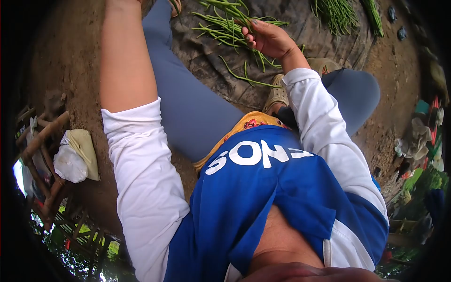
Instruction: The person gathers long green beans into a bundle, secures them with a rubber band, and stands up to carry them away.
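Green beans (225, 6) are gripped between thumb and curled fingers of the right hand (271, 40); loose beans (220, 26) lie just beside those fingers on a dark sheet (199, 58); the left hand is beyond view, its grip I cannot tell.

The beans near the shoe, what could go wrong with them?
The loose beans lie right by the shoe, so they might get squashed if that foot moves. The right hand seems to hold the other beans mostly by its fingertips, so some could slip out. The dark sheet is wrinkled, so tugging it may scatter beans.
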Tool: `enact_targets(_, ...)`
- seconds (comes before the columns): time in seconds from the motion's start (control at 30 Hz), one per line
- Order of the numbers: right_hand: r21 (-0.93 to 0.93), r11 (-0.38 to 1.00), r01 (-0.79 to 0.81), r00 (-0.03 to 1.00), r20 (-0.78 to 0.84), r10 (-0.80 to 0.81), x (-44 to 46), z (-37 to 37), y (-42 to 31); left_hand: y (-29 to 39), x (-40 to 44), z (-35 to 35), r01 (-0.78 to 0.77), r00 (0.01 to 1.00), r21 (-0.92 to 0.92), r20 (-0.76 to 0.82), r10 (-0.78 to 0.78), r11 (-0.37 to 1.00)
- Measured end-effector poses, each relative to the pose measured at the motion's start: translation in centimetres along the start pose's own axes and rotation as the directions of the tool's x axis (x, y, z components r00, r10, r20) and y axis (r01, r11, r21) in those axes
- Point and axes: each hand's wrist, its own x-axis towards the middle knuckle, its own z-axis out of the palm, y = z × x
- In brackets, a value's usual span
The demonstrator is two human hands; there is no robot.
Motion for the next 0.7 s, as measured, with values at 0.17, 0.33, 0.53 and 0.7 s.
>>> enact_targets(0.17,-0.082,0.994,-0.075,0.987,-0.147,0.063,-0.8,2.9,-1.5,-0.3,-0.2,0.1,0.009,1.000,-0.049,-0.005,-0.009,0.999)
enact_targets(0.33,-0.146,0.981,-0.126,0.959,-0.270,0.083,-1.7,1.7,-4.9,-1.4,-0.1,-0.5,0.057,0.998,-0.116,0.027,-0.054,0.992)
enact_targets(0.53,-0.661,0.748,-0.062,0.865,-0.409,-0.290,-6.6,7.4,-16.8,-8.5,3.2,-1.7,0.038,0.981,-0.219,-0.176,-0.078,0.975)
enact_targets(0.7,-0.605,0.788,0.115,0.896,-0.281,-0.345,-8.3,11.5,-21.3,-19.5,10.5,-5.4,0.221,0.963,-0.438,-0.046,-0.267,0.871)
